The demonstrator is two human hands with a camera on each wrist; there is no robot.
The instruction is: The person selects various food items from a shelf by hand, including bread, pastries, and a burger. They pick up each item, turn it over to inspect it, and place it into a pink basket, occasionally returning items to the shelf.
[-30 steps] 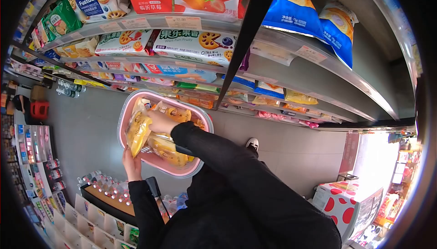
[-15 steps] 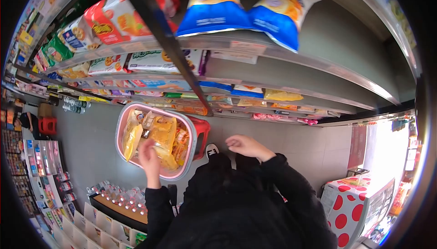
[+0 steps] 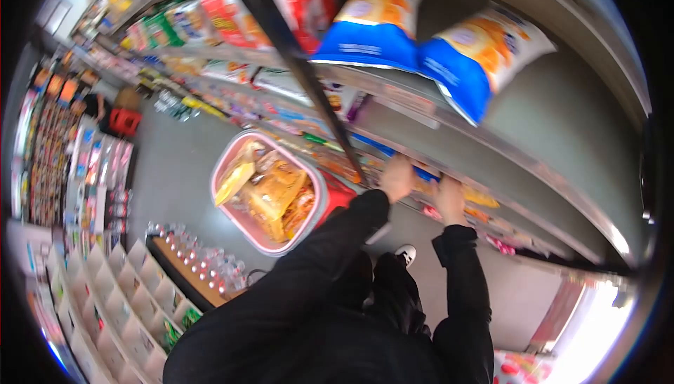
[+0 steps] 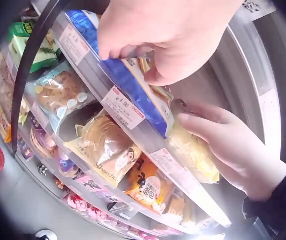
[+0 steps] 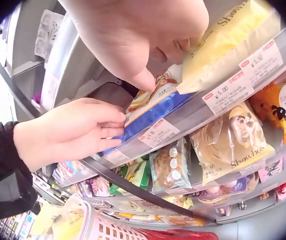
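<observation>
Both hands reach onto a lower shelf around a blue-and-white packet [image 4: 145,100]. My left hand [image 3: 398,177] grips its left end, fingers over the blue front and thumb behind, as the left wrist view shows. At the opposite end my right hand [image 3: 450,201] pinches the packet, its thumb on the upper side in the right wrist view [image 5: 133,35]. A yellow packet marked Showhos [image 5: 233,42] lies right beside the right hand. On the floor to the left stands a pink-rimmed basket [image 3: 247,227] holding several yellow packets [image 3: 270,187].
Price tags [image 4: 122,106] line the shelf edge, with wrapped breads [image 5: 233,142] on the shelf below. Large blue-and-white bags [image 3: 379,22] sit on the upper shelf, and a dark upright post [image 3: 281,40] crosses the rack. Something red [image 3: 337,198] is beside the basket.
Earlier, both hands were at the basket with a yellow packet, which now lies inside. They then came away, and have moved right to the shelf, where they hold the blue-and-white packet.
</observation>
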